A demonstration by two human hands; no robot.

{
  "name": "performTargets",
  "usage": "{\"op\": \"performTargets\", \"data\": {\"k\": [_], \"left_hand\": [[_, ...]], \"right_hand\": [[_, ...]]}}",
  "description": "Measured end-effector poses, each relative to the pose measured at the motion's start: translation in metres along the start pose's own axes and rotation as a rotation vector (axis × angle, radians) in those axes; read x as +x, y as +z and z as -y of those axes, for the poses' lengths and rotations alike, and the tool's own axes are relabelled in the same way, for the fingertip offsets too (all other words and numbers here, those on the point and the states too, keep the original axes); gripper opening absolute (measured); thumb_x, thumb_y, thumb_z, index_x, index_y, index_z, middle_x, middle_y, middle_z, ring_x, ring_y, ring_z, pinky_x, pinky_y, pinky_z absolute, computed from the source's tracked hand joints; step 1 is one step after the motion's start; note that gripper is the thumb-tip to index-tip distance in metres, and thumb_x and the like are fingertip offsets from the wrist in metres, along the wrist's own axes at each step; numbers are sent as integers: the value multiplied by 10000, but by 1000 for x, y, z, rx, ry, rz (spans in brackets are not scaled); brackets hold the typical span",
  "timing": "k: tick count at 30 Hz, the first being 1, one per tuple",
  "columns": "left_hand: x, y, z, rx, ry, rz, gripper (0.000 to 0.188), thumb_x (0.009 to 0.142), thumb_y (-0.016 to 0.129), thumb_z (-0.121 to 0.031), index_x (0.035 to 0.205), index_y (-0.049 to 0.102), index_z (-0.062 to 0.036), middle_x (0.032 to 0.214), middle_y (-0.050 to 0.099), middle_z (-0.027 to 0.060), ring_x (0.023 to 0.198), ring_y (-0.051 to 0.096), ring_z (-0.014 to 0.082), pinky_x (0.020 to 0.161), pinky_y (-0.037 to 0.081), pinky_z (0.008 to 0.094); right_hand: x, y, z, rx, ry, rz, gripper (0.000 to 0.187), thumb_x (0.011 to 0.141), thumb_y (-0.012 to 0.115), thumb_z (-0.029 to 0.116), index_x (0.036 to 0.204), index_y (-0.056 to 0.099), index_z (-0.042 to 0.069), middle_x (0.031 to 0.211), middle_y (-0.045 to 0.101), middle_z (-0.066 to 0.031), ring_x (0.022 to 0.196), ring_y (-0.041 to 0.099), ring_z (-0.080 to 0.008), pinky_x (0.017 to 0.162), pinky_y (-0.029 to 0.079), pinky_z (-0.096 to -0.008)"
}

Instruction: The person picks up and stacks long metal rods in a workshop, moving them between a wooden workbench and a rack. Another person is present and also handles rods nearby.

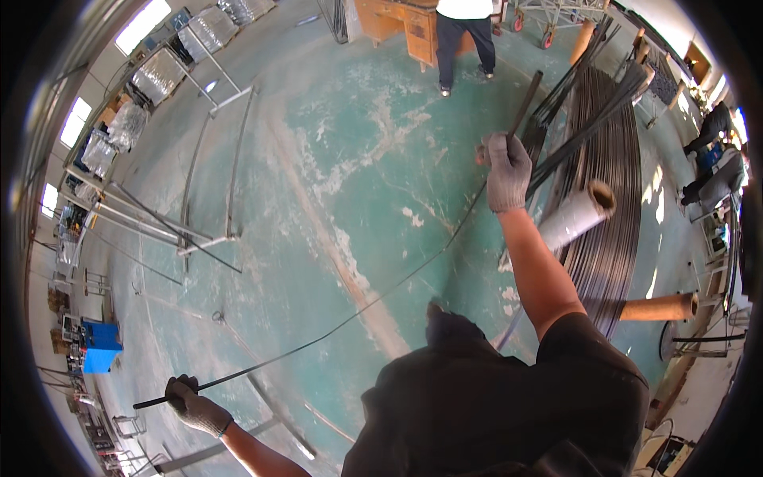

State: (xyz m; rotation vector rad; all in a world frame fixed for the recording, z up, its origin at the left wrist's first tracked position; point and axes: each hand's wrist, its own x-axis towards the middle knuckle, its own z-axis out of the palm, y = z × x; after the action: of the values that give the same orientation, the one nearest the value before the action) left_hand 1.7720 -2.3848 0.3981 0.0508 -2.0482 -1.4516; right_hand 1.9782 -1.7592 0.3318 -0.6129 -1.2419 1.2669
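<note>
A long, thin dark rod (350,317) runs slantwise across the view in front of me, looking curved between my hands. My left hand (191,404), in a grey knit glove, is closed around it near its lower left end, and a short tip sticks out past the fingers. Far off to the right, my right hand (506,171), gloved alike, grips the other end, which juts up beyond the fist. Just right of that hand lies a large bundle of similar long dark rods (608,167).
A plastic-wrapped roll (574,219) and a brown cardboard tube (660,308) lie by the bundle. Metal frames (213,243) stand on the green floor at left. A person (465,40) stands ahead beside a wooden desk (419,36). A blue box (102,347) sits far left.
</note>
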Motion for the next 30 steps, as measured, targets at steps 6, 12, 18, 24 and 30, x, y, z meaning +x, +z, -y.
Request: {"op": "performTargets", "data": {"k": [6, 12, 18, 24, 30], "left_hand": [[57, 139, -2, -30, 4, 21, 245, 1117, 527, -185, 1123, 648, 28, 955, 658, 84, 815, 613, 187, 784, 537, 331], [154, 262, 32, -45, 6, 19, 271, 1111, 512, -202, 1114, 656, 28, 939, 646, 73, 805, 576, 182, 784, 506, 349], [244, 432, 52, -293, 49, 133, 215, 1103, 541, -173, 986, 618, -10, 831, 571, 45, 745, 497, 149, 715, 448, 315], [311, 592, 17, -349, 33, 200, 166, 1099, 537, -133, 1031, 619, -5, 807, 569, 43, 731, 489, 138, 707, 444, 296], [337, 744, 9, -324, 101, 327, 173, 1098, 532, -135, 1082, 630, 7, 836, 589, 52, 742, 500, 143, 725, 467, 308]], "right_hand": [[81, 59, -35, 92, 117, -102, 358, 1075, 662, 291, 845, 583, 29, 705, 474, 2, 632, 484, -141, 772, 527, -356], [144, 111, -75, 76, 118, -222, 369, 1057, 676, 278, 772, 546, 84, 663, 443, 11, 607, 494, -159, 890, 541, -425], [193, 177, -103, -1, 79, -410, 349, 1041, 686, 281, 776, 592, 73, 649, 467, 5, 601, 515, -158, 849, 539, -388], [262, 214, -137, 10, 15, -523, 305, 1033, 704, 260, 831, 628, 44, 672, 501, -3, 629, 518, -141, 676, 483, -334], [361, 243, -204, -23, -36, -556, 328, 1043, 686, 265, 801, 613, 55, 658, 490, -2, 596, 510, -145, 758, 524, -352]]}}
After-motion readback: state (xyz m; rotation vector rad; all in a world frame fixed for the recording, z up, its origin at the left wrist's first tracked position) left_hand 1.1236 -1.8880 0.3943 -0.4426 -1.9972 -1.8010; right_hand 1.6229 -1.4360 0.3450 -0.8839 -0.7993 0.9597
